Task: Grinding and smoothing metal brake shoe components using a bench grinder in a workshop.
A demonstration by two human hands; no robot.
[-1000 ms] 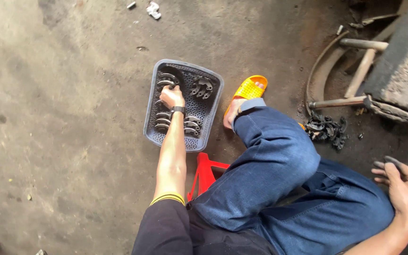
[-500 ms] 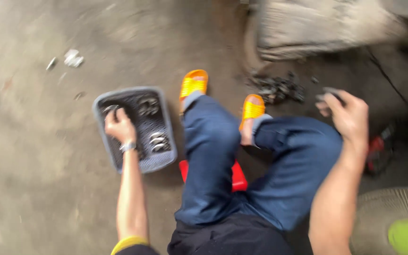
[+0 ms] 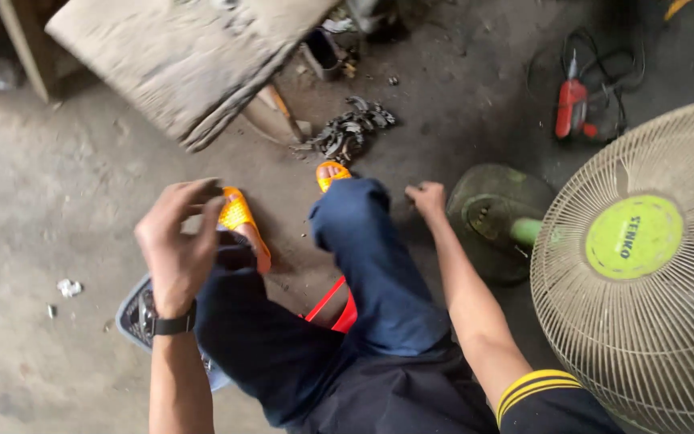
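Observation:
My left hand (image 3: 177,251) is raised in front of my knee, back toward the camera, fingers loosely curled; its palm is hidden. It wears a black wristwatch (image 3: 167,325). Below it, a grey plastic tray (image 3: 133,312) with metal parts pokes out from behind my left leg. My right hand (image 3: 427,198) rests as a closed fist on the floor beside the green fan base (image 3: 495,210). A pile of dark metal parts (image 3: 352,127) lies on the floor ahead of my feet, which wear orange sandals (image 3: 242,219).
A large standing fan (image 3: 644,265) fills the right side. A red power tool (image 3: 572,108) with a black cord lies at the back right. A worn slab (image 3: 186,56) leans at the top left. I sit on a red stool (image 3: 339,307).
The view has swung right. My left hand has lifted off the grey tray into the air. My right hand has come down from the parts pile to the floor by the fan base.

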